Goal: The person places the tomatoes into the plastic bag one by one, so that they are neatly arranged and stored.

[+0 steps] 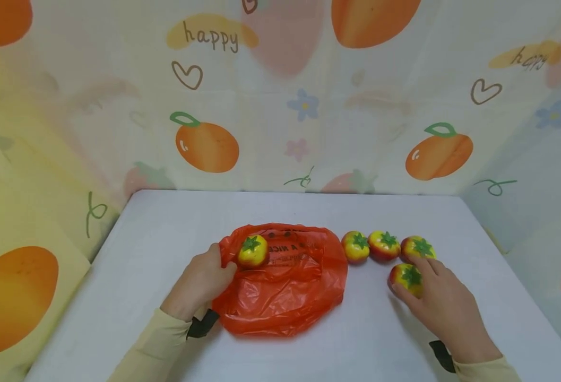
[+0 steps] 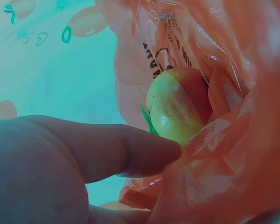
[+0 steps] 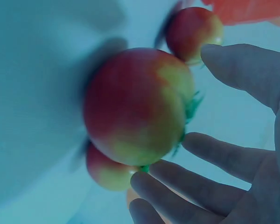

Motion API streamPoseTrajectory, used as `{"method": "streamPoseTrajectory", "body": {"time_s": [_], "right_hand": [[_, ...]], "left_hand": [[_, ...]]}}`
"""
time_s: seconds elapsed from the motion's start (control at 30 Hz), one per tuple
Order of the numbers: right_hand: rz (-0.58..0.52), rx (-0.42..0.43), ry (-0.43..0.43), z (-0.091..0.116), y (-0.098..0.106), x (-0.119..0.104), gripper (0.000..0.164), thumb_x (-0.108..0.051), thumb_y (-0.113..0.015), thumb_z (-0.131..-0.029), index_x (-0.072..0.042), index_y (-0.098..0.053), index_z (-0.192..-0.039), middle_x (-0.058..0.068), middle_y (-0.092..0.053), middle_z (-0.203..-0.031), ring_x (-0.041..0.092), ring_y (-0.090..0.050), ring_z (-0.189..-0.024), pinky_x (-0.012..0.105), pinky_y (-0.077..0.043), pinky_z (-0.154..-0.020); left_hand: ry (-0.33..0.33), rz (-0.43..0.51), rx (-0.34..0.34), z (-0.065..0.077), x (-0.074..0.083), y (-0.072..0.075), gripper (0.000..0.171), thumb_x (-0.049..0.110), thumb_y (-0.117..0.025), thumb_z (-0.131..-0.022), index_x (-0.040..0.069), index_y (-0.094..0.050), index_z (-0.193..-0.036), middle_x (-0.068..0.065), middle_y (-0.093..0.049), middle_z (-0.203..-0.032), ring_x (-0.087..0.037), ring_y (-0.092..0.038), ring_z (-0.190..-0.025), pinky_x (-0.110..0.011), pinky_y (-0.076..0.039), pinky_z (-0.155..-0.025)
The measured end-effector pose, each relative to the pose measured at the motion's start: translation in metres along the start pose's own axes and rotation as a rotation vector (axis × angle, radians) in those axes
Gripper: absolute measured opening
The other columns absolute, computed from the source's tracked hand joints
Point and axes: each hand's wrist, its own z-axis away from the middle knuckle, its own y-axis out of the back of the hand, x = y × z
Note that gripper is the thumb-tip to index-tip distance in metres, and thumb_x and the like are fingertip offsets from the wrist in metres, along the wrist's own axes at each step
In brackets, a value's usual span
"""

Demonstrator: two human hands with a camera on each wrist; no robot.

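A red plastic bag (image 1: 280, 307) lies on the table, its mouth towards the far left. My left hand (image 1: 203, 278) pinches the bag's left edge, the thumb beside a yellow-and-red tomato (image 1: 253, 252) with a green leafy top. That tomato sits against the bag's printed inner side, and in the left wrist view the tomato (image 2: 177, 102) is partly covered by red film. Over at the right, my right hand (image 1: 445, 302) reaches over the nearest tomato (image 1: 404, 279). Its fingers are spread around the tomato (image 3: 135, 107) in the right wrist view, with gaps showing between.
Just right of the bag, a row holds a tomato (image 1: 355, 247), a second tomato (image 1: 383, 246) and a third tomato (image 1: 416, 247), which is close by my right fingers. The white table (image 1: 165, 212) ends at a printed cloth backdrop (image 1: 261, 106).
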Motion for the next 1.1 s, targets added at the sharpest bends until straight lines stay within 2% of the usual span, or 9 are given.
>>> {"method": "streamPoseTrajectory", "body": {"time_s": [0.27,0.53,0.87,1.1], "right_hand": [[0.008,-0.089,-0.066,-0.003,-0.006,0.005,0.094,-0.062,-0.083,-0.087,0.003,-0.053,-0.148,0.038,-0.056,-0.141,0.052,-0.060,-0.115,0.072,-0.056,-0.095],[-0.024,-0.069,-0.040,-0.003,-0.012,0.005,0.090,-0.051,-0.087,-0.087,0.005,-0.051,-0.149,0.038,-0.056,-0.141,0.053,-0.060,-0.117,0.073,-0.053,-0.100],[-0.039,-0.096,-0.049,-0.007,-0.009,-0.001,0.089,-0.048,-0.087,-0.088,0.003,-0.049,-0.152,0.037,-0.055,-0.141,0.052,-0.060,-0.115,0.073,-0.052,-0.101],[-0.038,-0.034,0.001,-0.005,0.001,-0.015,0.082,-0.045,-0.087,-0.088,-0.002,-0.053,-0.149,0.034,-0.058,-0.141,0.050,-0.062,-0.111,0.071,-0.056,-0.097]], "left_hand": [[0.005,0.022,0.008,0.001,0.001,-0.003,0.056,0.022,-0.059,-0.104,-0.008,-0.041,-0.148,-0.022,-0.067,-0.121,-0.026,-0.065,-0.091,-0.032,-0.061,-0.069],[0.017,0.016,0.021,0.003,0.003,-0.003,0.055,0.022,-0.059,-0.104,-0.009,-0.042,-0.147,-0.022,-0.067,-0.122,-0.027,-0.064,-0.093,-0.031,-0.059,-0.069],[0.039,0.044,0.013,0.003,0.003,-0.002,0.059,0.021,-0.060,-0.104,-0.008,-0.039,-0.151,-0.023,-0.066,-0.127,-0.028,-0.064,-0.094,-0.031,-0.060,-0.069],[0.036,0.054,0.014,0.002,0.002,-0.003,0.059,0.021,-0.060,-0.104,-0.008,-0.039,-0.152,-0.023,-0.066,-0.127,-0.028,-0.065,-0.095,-0.032,-0.062,-0.070]]}}
